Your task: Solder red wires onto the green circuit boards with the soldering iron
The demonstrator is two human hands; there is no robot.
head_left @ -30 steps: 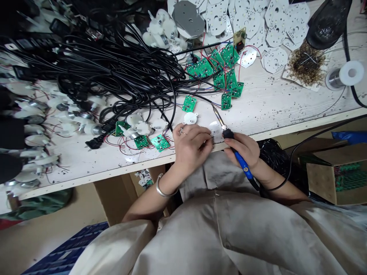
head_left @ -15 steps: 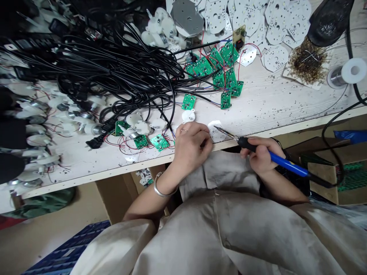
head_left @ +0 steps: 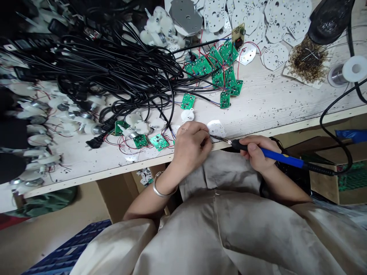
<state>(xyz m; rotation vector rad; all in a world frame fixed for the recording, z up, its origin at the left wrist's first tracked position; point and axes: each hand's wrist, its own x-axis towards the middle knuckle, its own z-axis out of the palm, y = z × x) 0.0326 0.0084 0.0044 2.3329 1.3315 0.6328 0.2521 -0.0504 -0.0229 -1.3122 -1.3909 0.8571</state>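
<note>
In my right hand (head_left: 259, 152) is a blue and black soldering iron (head_left: 278, 156), its tip pointing left beside the fingers of my left hand. My left hand (head_left: 192, 147) rests at the table's front edge with its fingers curled together; whatever they pinch is hidden behind them. Under the iron's tip lies a white octagonal LED board (head_left: 216, 128), partly covered by the hand. Just beyond my left knuckles sits a small round white part (head_left: 187, 115), with a green circuit board (head_left: 187, 101) behind it. Another green board (head_left: 159, 141) lies left of my wrist.
A tangle of black cables (head_left: 123, 68) covers the left and middle of the table. White motor units (head_left: 37, 133) crowd the left end. Wired green boards (head_left: 229, 76) lie farther back. At right stand a solder spool (head_left: 354, 70) and a pad with brown residue (head_left: 308, 61).
My right hand has brought the soldering iron's tip left and slightly down, from over the white board to beside my left fingers. My left hand stays in place.
</note>
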